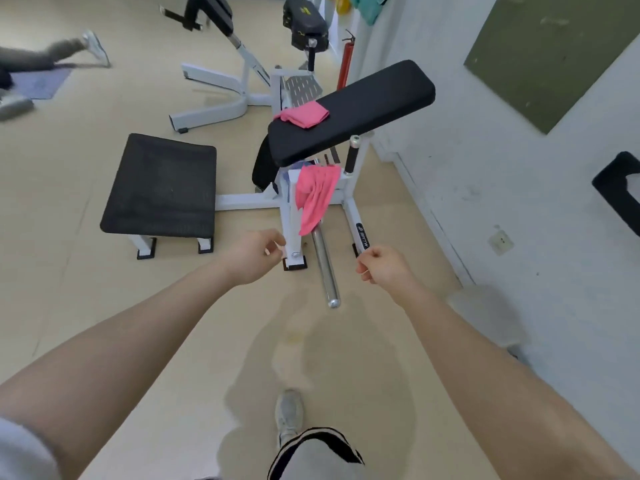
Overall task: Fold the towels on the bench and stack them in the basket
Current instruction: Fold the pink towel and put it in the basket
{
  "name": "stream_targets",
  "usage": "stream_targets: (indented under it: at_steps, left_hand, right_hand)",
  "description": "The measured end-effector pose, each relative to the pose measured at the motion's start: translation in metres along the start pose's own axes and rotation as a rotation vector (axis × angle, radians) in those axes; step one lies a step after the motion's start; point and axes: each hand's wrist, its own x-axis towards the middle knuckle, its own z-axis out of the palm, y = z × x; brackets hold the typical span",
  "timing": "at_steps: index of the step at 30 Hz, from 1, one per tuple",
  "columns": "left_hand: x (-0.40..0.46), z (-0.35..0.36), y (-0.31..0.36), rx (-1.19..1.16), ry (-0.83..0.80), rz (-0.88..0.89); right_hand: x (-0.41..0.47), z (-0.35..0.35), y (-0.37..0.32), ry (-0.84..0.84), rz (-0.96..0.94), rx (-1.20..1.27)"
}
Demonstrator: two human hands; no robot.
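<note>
A folded pink towel (304, 114) lies on the near end of the tilted black padded bench (363, 109). A second pink towel (317, 199) hangs unfolded from the white frame under the pad. My left hand (256, 258) is held out just below and left of the hanging towel, with its fingers loosely curled and holding nothing. On the other side of the frame, my right hand (384, 266) is also loosely curled and holds nothing. Neither hand touches a towel.
A black mesh-topped low platform (162, 188) on white feet stands to the left of the bench. A chrome bar (325, 268) juts from the frame toward me. The white wall (502, 188) runs along the right. More gym machines (242, 74) and another person's legs (52, 57) are further back.
</note>
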Motion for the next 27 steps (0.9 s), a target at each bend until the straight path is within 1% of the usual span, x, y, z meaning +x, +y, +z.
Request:
stream_targets:
  at_steps: [2,4,8,12,15,19,21,23,27]
  left_hand:
    - [0.037,-0.021,-0.008,0.0,-0.004,-0.007]
    - [0.068,-0.04,-0.017,-0.017,0.005,-0.01]
    - [0.135,-0.073,-0.046,-0.066,-0.017,0.003]
    - [0.226,-0.103,-0.079,-0.091,-0.034,0.058]
    - [0.304,-0.124,-0.098,-0.071,-0.077,0.134]
    - [0.402,-0.145,-0.119,-0.064,-0.172,0.104]
    - [0.445,-0.147,-0.124,-0.061,-0.253,0.117]
    - [0.481,-0.146,-0.126,-0.038,-0.319,0.128]
    - [0.541,-0.132,-0.126,0.039,-0.438,0.146]
  right_hand:
    - [0.039,0.004,-0.031,-0.035,-0.029,0.062]
    - [0.074,0.012,-0.06,-0.057,-0.073,0.055]
    - [0.146,0.036,-0.101,-0.023,-0.186,-0.133]
    - [0.227,0.06,-0.126,0.091,-0.282,-0.366]
    - [0.287,0.078,-0.138,0.111,-0.217,-0.477]
    - [0.355,0.097,-0.147,0.007,-0.077,-0.613]
    - [0.384,0.106,-0.145,0.028,0.029,-0.647]
    - [0.407,0.114,-0.144,0.091,0.129,-0.639]
    - [0.451,0.115,-0.132,0.138,0.241,-0.707]
